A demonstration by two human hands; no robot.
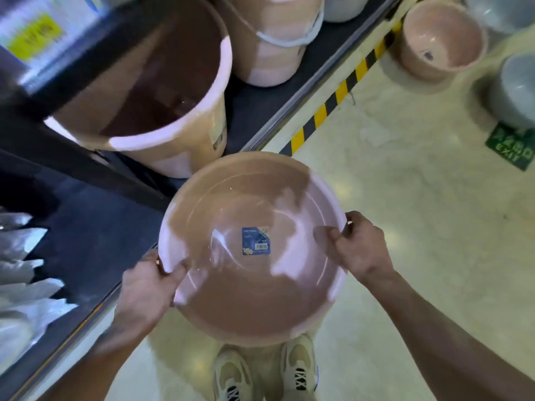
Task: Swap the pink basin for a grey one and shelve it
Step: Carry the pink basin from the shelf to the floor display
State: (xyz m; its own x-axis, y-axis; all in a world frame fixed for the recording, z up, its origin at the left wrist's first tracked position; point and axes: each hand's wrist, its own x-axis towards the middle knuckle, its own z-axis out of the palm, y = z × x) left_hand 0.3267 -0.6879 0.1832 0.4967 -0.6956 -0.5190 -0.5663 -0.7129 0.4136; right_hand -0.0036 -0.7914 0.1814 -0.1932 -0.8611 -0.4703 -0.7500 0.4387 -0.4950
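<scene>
Pink basin (pixel 252 273), blue-labelled, apparently held level.

Motion blur smears the yellow shelf tag (pixel 34 36) at the upper shelf's left edge; its print is unreadable. The blue label (pixel 256 241) inside the pink basin (pixel 252 285) is too small to read. The basin hides the left hand's (pixel 144 287) fingers and part of the shoes (pixel 266 371). The grey basins (pixel 515 88) are cut off at the right edge.

A shop aisle: stocked shelf (pixel 254 117) of buckets (pixel 162 91), labelled basins (pixel 440 39) on the floor (pixel 419 198).
</scene>
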